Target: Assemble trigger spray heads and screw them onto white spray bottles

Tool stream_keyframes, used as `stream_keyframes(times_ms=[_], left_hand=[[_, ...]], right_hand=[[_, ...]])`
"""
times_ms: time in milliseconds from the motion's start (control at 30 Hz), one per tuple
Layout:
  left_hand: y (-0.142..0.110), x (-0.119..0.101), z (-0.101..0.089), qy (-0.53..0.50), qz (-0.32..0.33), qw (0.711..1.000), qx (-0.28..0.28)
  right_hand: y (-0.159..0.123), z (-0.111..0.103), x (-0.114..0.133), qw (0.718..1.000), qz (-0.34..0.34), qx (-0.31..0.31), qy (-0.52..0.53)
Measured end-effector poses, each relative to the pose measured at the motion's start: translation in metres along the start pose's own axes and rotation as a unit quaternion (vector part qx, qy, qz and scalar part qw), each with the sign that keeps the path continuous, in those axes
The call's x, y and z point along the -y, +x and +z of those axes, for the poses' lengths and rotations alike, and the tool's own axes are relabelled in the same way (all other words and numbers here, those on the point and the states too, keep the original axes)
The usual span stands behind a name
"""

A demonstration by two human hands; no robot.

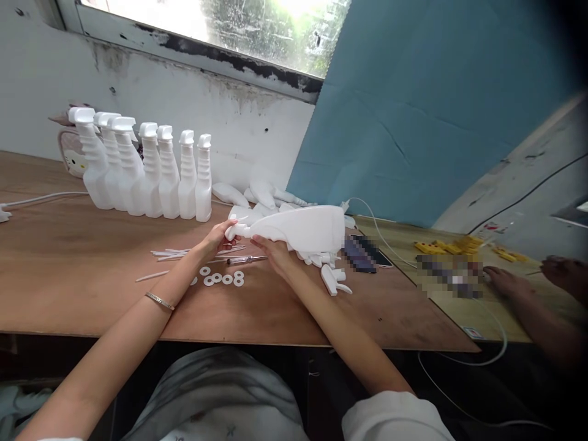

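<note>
A white plastic spray bottle [307,225] lies tilted on its side in the air, its base pointing right. My left hand [220,237] is closed round the spray head at the neck end. Under the neck and lower side of the bottle, my right hand [272,248] grips it, with its fingers partly hidden. Just below my hands are several white ring washers [227,279], thin white tubes [168,253] and a screwdriver [245,260]. A white trigger spray head [329,280] rests to the right of my right hand.
Several upright white spray bottles [149,171] stand in a row at the back left. More white bottles [261,191] lie behind my hands. Phones [376,251] and a white cable [383,229] are to the right. A co-worker's hands [509,283] are near yellow parts [448,246].
</note>
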State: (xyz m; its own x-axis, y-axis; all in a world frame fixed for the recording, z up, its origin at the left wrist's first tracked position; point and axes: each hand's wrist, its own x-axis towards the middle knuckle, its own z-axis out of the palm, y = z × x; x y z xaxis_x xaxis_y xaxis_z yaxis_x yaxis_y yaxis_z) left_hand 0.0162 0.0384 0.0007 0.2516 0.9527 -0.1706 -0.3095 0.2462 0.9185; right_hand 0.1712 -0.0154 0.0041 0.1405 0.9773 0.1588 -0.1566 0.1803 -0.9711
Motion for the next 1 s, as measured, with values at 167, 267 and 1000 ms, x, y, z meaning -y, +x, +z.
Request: stream_keyframes(times_ms=[167, 267, 1000], left_hand=[[-0.002, 0.002, 0.004, 0.028, 0.020, 0.999, 0.007], [-0.003, 0.001, 0.006, 0.033, 0.017, 0.999, 0.023], [-0.007, 0.004, 0.006, -0.004, 0.052, 0.995, 0.089]], right_hand=[[0.000, 0.001, -0.010, 0.990, 0.028, 0.089, 0.107], [0.000, 0.001, -0.013, 0.985, 0.032, 0.106, 0.136], [-0.007, -0.003, -0.011, 0.984, 0.064, 0.120, 0.117]])
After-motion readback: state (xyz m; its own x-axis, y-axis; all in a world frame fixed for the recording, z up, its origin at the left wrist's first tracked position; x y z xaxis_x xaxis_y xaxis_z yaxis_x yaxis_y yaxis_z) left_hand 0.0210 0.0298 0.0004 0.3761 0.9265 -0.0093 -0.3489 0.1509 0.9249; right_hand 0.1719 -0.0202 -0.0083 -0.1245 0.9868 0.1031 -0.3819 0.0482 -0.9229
